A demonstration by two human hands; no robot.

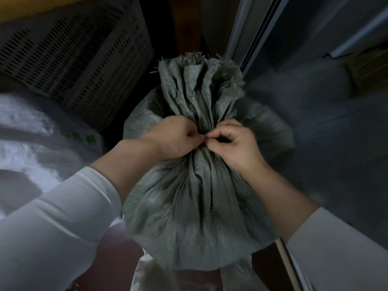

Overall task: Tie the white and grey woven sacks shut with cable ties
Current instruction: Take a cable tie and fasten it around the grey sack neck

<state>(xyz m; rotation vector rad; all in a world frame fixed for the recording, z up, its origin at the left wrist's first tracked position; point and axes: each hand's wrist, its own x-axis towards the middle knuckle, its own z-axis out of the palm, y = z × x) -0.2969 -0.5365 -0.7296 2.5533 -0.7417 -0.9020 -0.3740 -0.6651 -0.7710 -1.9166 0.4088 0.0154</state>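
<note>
A grey woven sack (pixel 189 217) stands in the middle of the head view, its top gathered into a narrow neck with the frayed mouth fanning out above. My left hand (pixel 174 139) wraps the left side of the neck, fingers curled. My right hand (pixel 233 141) is on the right side, thumb and fingers pinched together at the neck, touching the left fingertips. A cable tie cannot be made out between the fingers. A white woven sack (pixel 27 139) lies to the left, partly behind my left sleeve.
A dark perforated plastic crate (pixel 79 51) stands behind on the left. Another grey sack (pixel 327 127) fills the right side. A metal rail or door frame (pixel 252 38) runs up the back right. The scene is dim.
</note>
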